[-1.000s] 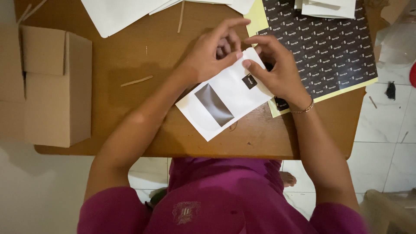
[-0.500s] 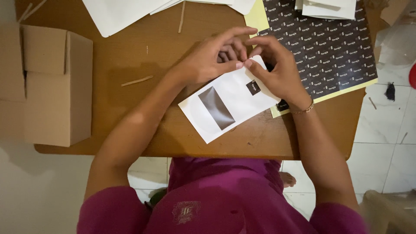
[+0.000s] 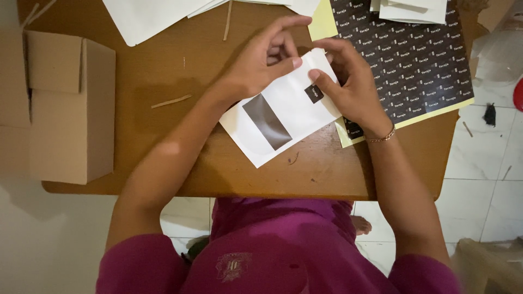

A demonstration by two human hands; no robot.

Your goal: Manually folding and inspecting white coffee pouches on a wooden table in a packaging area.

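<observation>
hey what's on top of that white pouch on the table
A small dark sticker and both thumbs: left hand, right hand. The hands hide the white pouch's top edge.

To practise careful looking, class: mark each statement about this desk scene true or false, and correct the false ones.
1. Both hands touch the white pouch. True.
2. The pouch has a dark window strip across it. True.
3. The cardboard box sits to the person's right. False: it is at the left edge of the wooden table.
4. The right hand presses a small dark sticker on the pouch. True.
5. The left hand holds a pair of scissors. False: it holds only the pouch.
6. The dark sticker sheet lies under the cardboard box. False: it lies at the table's right side.
</observation>
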